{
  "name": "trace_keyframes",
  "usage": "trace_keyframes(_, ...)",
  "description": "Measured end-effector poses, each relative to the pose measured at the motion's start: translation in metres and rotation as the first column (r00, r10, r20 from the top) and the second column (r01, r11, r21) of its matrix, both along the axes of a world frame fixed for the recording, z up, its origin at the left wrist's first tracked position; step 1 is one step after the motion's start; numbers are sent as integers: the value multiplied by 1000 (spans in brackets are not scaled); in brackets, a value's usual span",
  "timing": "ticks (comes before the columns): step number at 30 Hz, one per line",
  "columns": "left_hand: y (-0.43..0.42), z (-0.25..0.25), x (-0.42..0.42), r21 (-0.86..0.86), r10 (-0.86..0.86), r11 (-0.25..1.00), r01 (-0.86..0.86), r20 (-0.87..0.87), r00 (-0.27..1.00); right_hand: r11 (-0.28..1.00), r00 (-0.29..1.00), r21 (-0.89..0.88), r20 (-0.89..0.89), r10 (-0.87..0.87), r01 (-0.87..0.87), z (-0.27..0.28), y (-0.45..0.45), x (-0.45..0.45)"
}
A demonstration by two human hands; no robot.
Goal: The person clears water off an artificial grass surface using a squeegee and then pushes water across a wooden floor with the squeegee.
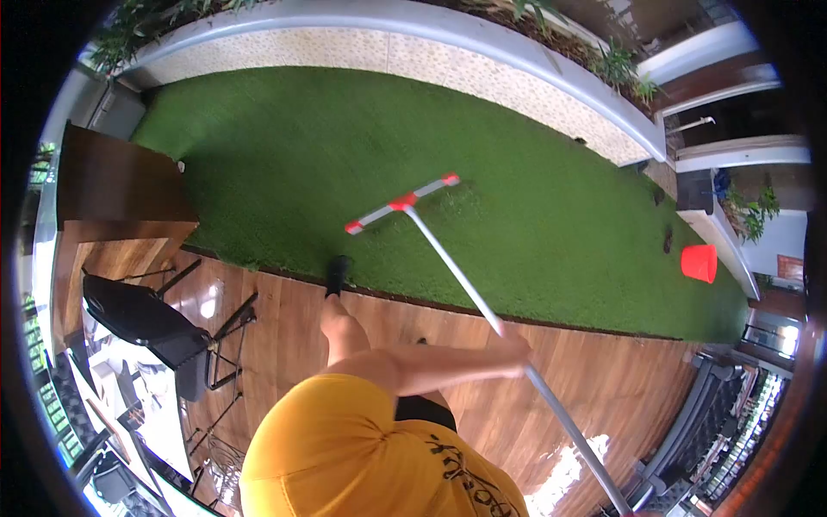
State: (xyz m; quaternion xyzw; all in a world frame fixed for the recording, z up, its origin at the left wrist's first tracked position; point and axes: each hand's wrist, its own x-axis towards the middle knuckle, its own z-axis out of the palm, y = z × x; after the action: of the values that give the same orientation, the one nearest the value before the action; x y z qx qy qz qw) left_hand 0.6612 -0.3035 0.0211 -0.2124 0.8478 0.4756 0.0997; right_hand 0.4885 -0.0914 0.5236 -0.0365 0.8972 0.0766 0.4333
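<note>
My left hand (514,351) is wrapped round the grey pole of a floor squeegee (457,274), about midway along it. The arm reaches across from the yellow sleeve. The squeegee's long grey head has red ends and a red centre joint, and it is over the green turf (534,233), slanting up to the right. Whether the blade touches the turf I cannot tell. Toward the bottom right the pole runs out of the frame, and my right hand does not show there. My foot in a black shoe (338,274) is at the turf's edge.
A dark edging strip separates the turf from a shiny wooden floor (568,366). Left stand a wooden counter (121,185) and a black folding chair (146,319). A pale planter wall (413,65) curves behind. A red bucket (699,263) is at right, a dark sofa (693,422) lower right.
</note>
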Motion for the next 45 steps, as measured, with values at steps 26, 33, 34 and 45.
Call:
trace_keyframes(26,-265,-244,202,-234,46,968,93,528,848,916,829,-395,535,162,76,-438,-118,154)
trace_keyframes(33,101,-124,-36,-111,-350,926,361,108,931,832,833,-35,12,-553,553,-165,147,105)
trace_keyframes(34,156,-114,-56,2,-318,948,319,-70,945,811,810,-16,-52,-585,585,-130,175,106)
trace_keyframes(45,203,17,-57,-1,-336,939,345,-223,915,932,906,142,-322,-276,334,2,236,100)
